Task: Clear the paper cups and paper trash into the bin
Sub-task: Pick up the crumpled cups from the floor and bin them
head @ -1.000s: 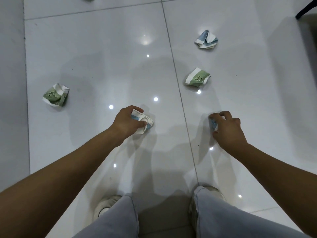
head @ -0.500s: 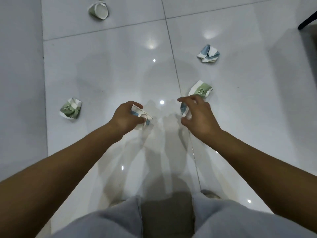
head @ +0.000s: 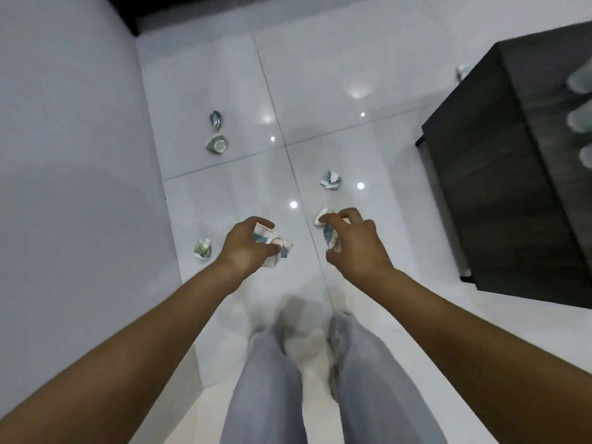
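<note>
My left hand (head: 248,245) grips a crushed blue-and-white paper cup (head: 278,248) above the white tiled floor. My right hand (head: 354,248) pinches a second crushed blue cup (head: 329,236). On the floor lie more crushed cups: a green one (head: 202,248) at the left, a pale one (head: 320,215) partly hidden behind my right fingers, a blue one (head: 331,180) beyond it, a green cup (head: 217,144) on its side and a blue scrap (head: 216,119) farther back. No bin is in view.
A dark wooden cabinet (head: 499,174) stands at the right, with pale round shapes on its top and another cup (head: 463,72) on the floor behind it. A grey wall (head: 70,155) runs along the left. My grey trouser legs (head: 288,389) fill the bottom centre.
I have risen from a crouch, and both hands have lifted off the floor with a cup each. The view now reaches the cabinet and farther cups.
</note>
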`<state>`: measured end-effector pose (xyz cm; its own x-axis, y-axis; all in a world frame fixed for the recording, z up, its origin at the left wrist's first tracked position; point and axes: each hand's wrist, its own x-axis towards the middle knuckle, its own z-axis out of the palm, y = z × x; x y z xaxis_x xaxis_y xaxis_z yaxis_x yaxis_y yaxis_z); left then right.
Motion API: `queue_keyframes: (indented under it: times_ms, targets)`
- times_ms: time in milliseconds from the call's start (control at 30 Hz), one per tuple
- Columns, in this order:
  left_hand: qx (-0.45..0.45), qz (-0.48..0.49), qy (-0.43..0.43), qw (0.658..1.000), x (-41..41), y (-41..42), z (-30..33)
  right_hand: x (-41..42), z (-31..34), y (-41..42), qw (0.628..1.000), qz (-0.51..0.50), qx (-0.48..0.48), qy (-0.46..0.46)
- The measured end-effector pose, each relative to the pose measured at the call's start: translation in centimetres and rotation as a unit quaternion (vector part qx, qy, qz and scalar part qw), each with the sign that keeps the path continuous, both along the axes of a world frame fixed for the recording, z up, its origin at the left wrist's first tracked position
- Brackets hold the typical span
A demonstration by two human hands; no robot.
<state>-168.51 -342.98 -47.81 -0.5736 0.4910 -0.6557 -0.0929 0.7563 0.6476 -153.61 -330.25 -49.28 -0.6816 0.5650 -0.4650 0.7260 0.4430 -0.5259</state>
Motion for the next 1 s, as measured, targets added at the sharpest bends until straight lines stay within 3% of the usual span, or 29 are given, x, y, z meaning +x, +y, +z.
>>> queue_keyframes:
  times_ms: [167,333,733,1000]
  targets:
    - [0.009,-0.036,0.036,0.999,2.4,0.7,14.2,1.9,15.4,-0.4,0.999,-0.036,0.008,0.004]
    - [0.038,-0.071,0.06,0.995,4.9,1.0,23.0,6.3,24.3,-1.9,0.996,-0.071,0.05,-0.012]
    - [0.126,-0.305,0.03,0.944,18.8,5.7,33.8,23.0,34.3,-5.8,0.948,-0.282,0.132,-0.071]
    - [0.164,-0.492,0.037,0.854,35.7,10.0,36.7,39.5,38.7,-8.2,0.881,-0.44,0.162,-0.069]
